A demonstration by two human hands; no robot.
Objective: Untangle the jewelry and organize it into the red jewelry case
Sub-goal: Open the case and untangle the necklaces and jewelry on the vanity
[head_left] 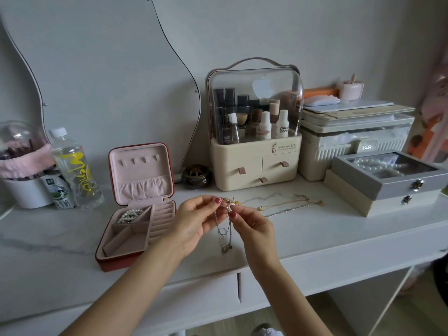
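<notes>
At the centre of the frame both hands were raised just above the white dresser top (315, 238), working on a knot of tangled chains (226, 224). The left hand (194, 221) pinched the top of the tangle between thumb and fingertips, and the right hand (252, 226) pinched it from the other side, the two sets of fingertips nearly touching around a small gold-and-pink cluster. Thin silver loops hung down from the pinch, ending in a small pendant that lay on or just above the surface; which could not be told. The red jewelry case (135, 209) stood open at centre left, its pink lid upright, with a pearl strand (131, 215) already coiled in its rear compartment and the other compartments showing nothing. To the right of the hands a gold necklace (291, 203) and a silver chain (286, 212) lay stretched out on the dresser top, apart from the knot. The step in hand looked like the untangling itself, with sorting barely begun. The next move probably called for a light, patient pull at one strand while the other hand steadied the cluster, since a hard tug could tighten the knot or snap a fine link
</notes>
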